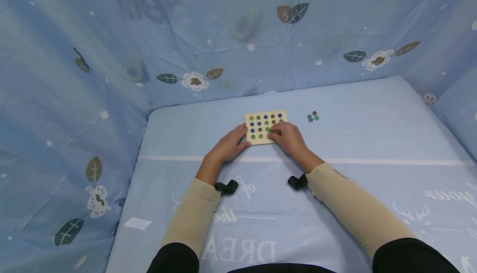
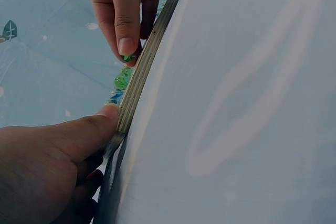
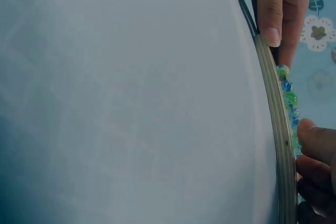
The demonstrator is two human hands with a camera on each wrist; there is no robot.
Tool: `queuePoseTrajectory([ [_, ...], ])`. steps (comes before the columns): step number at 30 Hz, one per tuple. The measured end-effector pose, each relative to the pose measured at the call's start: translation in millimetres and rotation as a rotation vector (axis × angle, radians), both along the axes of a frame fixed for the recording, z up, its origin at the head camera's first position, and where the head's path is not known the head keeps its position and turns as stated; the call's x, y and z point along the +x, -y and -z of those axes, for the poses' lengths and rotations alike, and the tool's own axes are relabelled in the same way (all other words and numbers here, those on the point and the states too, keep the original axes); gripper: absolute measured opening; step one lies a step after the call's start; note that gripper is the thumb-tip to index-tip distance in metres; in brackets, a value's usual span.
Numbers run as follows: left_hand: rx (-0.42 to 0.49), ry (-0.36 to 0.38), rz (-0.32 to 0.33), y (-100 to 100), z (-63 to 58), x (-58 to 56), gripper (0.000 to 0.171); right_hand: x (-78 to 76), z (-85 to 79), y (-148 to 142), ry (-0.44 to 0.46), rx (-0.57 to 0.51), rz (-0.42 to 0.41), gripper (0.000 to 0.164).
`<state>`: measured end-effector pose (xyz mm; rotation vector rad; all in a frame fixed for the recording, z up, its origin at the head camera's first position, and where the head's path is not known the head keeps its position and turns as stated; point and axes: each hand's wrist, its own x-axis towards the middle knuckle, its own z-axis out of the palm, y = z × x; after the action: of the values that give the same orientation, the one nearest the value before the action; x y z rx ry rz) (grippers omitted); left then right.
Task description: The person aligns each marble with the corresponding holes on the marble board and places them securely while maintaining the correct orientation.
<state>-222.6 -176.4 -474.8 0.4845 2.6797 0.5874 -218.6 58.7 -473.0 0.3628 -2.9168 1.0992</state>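
Observation:
A pale wooden board lies on the covered surface with rows of glass marbles in green, blue and amber seated on it. My left hand rests against its left side, fingers stretched along the edge and thumb at the near left corner. Over the front right part of the board, my right hand pinches a green marble between thumb and fingertip, close above the row. That hand covers the board's near right corner. In the right wrist view the board's layered edge shows beside both hands.
Several loose marbles, one of them reddish, lie to the right of the board. A white paper slip is at the near left. Patterned blue fabric rises at the back and sides. Each wrist wears a black camera mount.

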Motion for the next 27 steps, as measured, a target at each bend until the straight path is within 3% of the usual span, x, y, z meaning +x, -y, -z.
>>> queuePoseTrajectory([
  [27, 0.011, -0.010, 0.013, 0.3, -2.0, 1.1, 0.072, 3.0, -1.2, 5.8, 0.057, 0.027, 0.017, 0.028],
])
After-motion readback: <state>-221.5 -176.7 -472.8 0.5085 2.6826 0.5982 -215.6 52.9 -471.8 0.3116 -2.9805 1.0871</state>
